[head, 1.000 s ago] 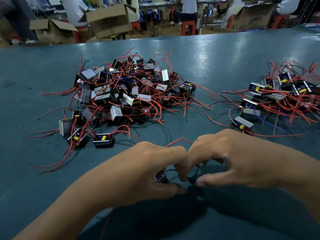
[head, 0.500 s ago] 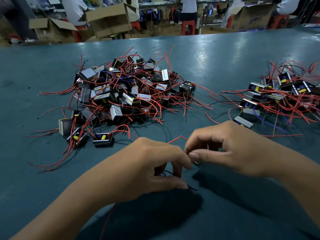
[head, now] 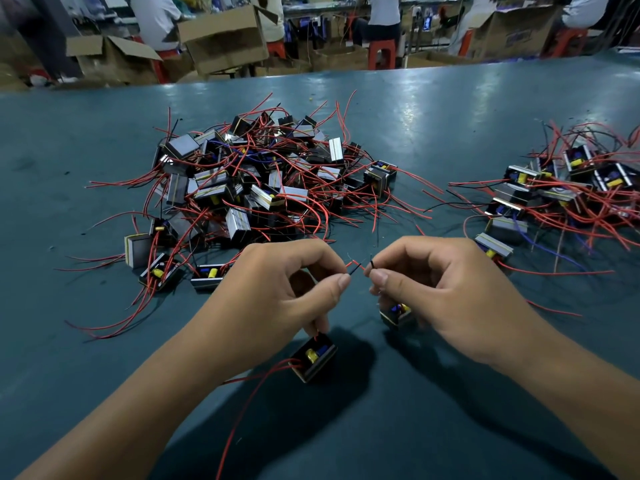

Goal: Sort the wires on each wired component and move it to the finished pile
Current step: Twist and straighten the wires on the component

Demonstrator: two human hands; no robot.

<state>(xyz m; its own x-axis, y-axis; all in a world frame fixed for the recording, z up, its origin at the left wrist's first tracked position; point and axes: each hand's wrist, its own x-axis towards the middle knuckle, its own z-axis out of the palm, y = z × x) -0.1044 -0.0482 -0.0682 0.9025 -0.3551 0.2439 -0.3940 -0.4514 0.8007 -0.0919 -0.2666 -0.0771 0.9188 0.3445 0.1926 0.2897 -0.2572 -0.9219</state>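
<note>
Head view: wire sorting is judged to be in hand. 2 components hang just before the big pile: 1 under the left hand, 1 under the right hand. Wire ends are pinched between curled fingers, thumbs nearly meeting. Next, separation and a transfer to the finished pile, right of the big pile, are called for.

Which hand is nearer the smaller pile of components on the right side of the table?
Right. The right hand is just left of the smaller pile, near its closest component. The left hand is farther left, with the right hand between it and the pile.
</note>
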